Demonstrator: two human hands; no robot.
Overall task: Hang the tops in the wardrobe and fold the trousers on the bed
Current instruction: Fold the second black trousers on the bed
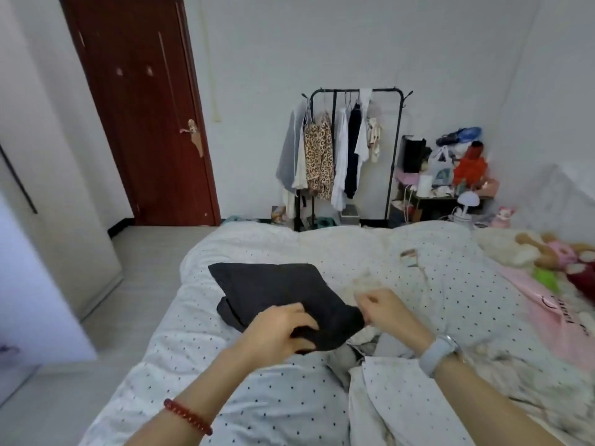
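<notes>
Dark folded trousers (277,291) lie in the middle of the bed (244,397), which has a white dotted cover. My left hand (277,329) grips their near edge, fingers curled round the cloth. At the near right corner my right hand (386,312) pinches the same garment, a pale watch on its wrist. A black clothes rack (394,149) stands against the far wall, with several tops hanging on it, among them a leopard-print one (318,162) and a white shirt (341,165).
A brown door (141,107) is at the back left, a pale wardrobe panel (48,220) on the left. A cluttered side table (444,188) stands right of the rack. Soft toys (553,252) and a pink bag (547,313) lie on the bed's right side.
</notes>
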